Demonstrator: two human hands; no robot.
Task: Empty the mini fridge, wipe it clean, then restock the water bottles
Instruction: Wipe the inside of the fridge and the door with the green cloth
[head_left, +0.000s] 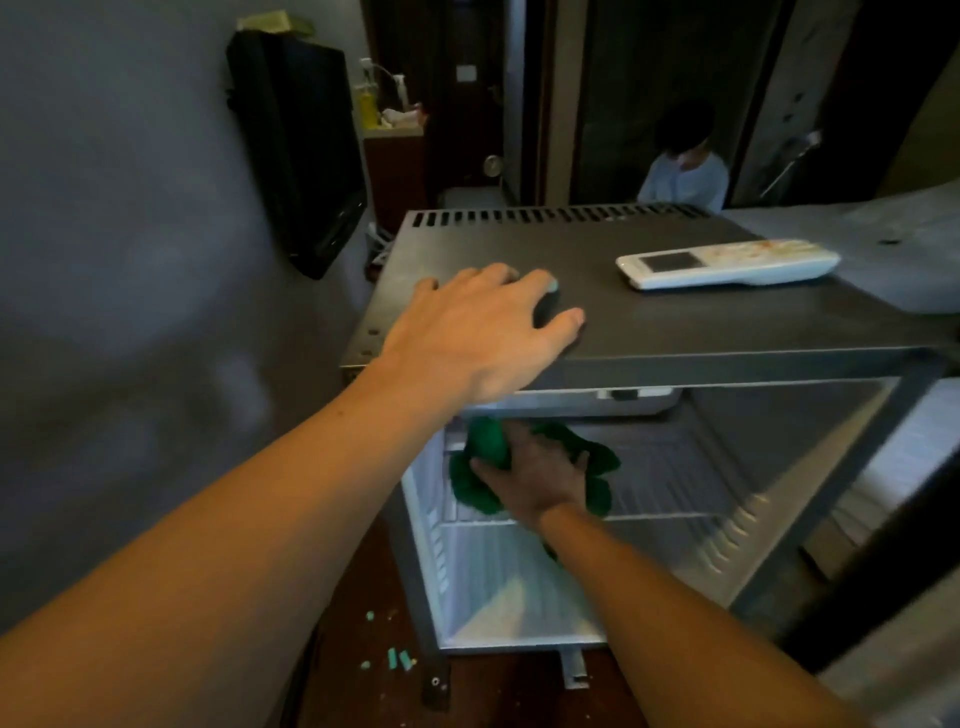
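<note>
Fingers (493, 278) spread wide, left hand (467, 332) rests on fridge (675, 322) top; at 5 o'clock, flat-fingered right hand (540, 473) presses cloth (483, 441) inside

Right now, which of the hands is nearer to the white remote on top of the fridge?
Left. The left hand rests on the fridge top, just left of the remote; the right hand is lower, inside the fridge on the green cloth.

Dim, soft-focus room: the brightest light pools inside the mini fridge (675, 332), while wide-angle distortion bends lines beyond it.
</note>
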